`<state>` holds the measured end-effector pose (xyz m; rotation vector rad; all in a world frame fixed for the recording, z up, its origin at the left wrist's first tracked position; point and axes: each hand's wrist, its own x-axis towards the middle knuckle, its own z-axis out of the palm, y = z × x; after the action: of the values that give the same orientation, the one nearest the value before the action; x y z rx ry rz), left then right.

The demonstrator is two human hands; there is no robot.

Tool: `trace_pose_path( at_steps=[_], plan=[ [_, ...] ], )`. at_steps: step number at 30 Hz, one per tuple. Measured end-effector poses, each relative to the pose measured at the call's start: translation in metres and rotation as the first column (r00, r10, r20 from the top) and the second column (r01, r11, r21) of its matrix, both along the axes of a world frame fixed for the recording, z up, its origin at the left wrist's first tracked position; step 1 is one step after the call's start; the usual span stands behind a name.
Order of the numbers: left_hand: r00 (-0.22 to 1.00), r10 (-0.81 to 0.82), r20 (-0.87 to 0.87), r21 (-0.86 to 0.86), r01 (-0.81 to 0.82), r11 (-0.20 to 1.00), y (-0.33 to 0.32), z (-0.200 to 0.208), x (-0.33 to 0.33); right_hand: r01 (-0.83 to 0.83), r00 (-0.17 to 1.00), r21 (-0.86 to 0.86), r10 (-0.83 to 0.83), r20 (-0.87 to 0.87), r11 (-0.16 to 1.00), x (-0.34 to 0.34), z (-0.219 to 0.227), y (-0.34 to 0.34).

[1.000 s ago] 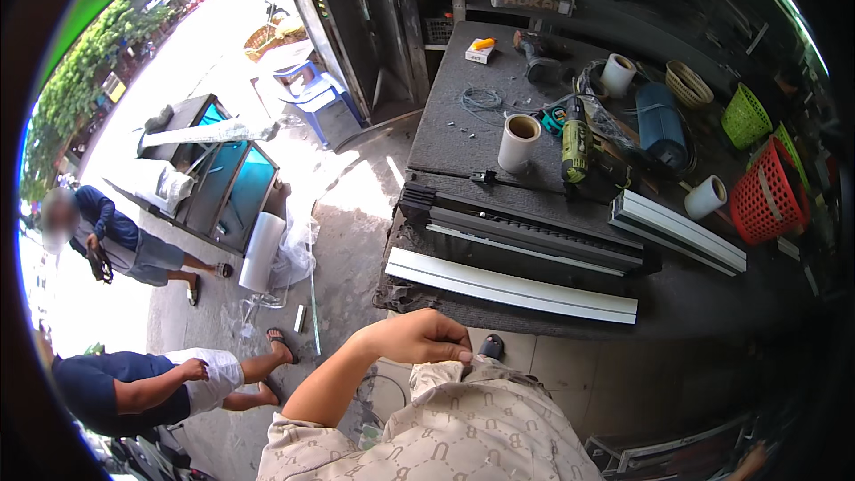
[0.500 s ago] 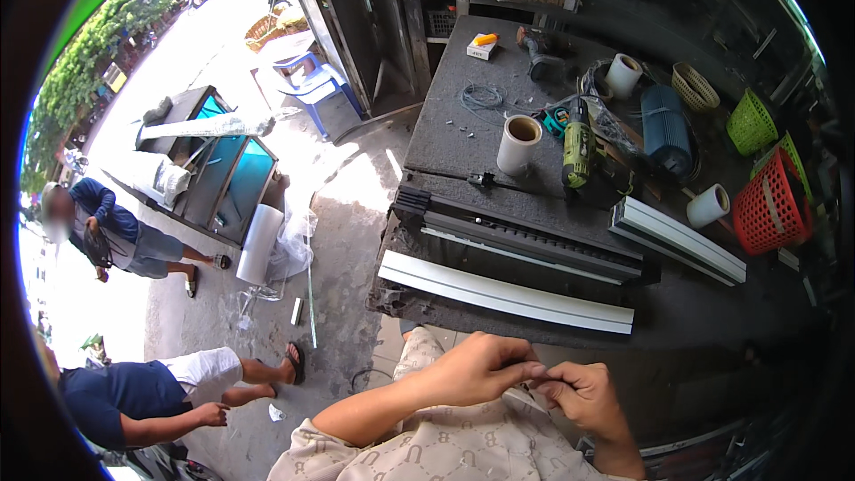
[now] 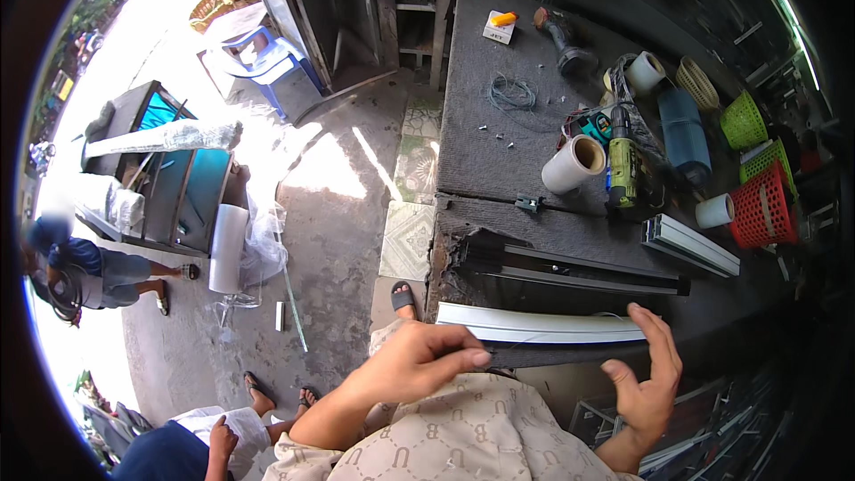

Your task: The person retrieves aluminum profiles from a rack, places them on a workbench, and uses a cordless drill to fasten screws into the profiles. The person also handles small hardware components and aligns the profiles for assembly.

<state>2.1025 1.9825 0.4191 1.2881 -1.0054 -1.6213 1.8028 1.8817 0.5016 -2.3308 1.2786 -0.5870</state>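
Observation:
In front of my body my left hand [image 3: 423,358] is closed, thumb and forefinger pressed close together; what they pinch is too small to make out. Farther right, my right hand [image 3: 648,383] is open, fingers stretched up and thumb apart. A white metal profile [image 3: 543,325] lies along the near edge of the workbench, just beyond both hands. Over it runs a faint thin strand; whether a hand holds it I cannot tell. Behind lies a dark grooved profile [image 3: 588,273], and to the right a shorter white profile [image 3: 690,247].
The dark workbench [image 3: 485,160] also carries a film roll [image 3: 570,167], a green drill [image 3: 623,169], a coil of wire [image 3: 512,93], a blue bottle-like container [image 3: 684,138] and a red basket [image 3: 764,207]. Two people stand left, beyond a wrapped plastic roll [image 3: 230,248].
My hands have come apart: the right has moved right and opened, the left has shifted slightly left. The view has turned, and the person at lower left appears lower and nearer.

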Motion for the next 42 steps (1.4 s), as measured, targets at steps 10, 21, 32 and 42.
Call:
trace_pose_path(
  at_steps=[10,21,32,42],
  plan=[
    [0.992,-0.039,-0.123,-0.035,0.035,0.999,-0.033,-0.004,0.047,0.099,0.981,0.427,-0.161,0.111,0.899,0.081,-0.010,0.006],
    [0.986,-0.057,-0.157,-0.126,0.037,0.991,-0.040,-0.024,0.041,-0.126,0.982,0.556,0.023,0.188,0.821,0.129,-0.037,-0.001],
    [0.969,-0.036,-0.246,-0.187,-0.011,0.982,-0.037,-0.038,0.060,-0.162,0.965,0.651,-0.019,0.262,0.741,0.157,-0.038,-0.006],
    [0.858,0.156,-0.489,0.089,-0.129,0.988,-0.053,-0.057,0.072,-0.087,0.992,0.290,0.055,0.116,0.953,0.162,-0.023,-0.032]
  ],
)
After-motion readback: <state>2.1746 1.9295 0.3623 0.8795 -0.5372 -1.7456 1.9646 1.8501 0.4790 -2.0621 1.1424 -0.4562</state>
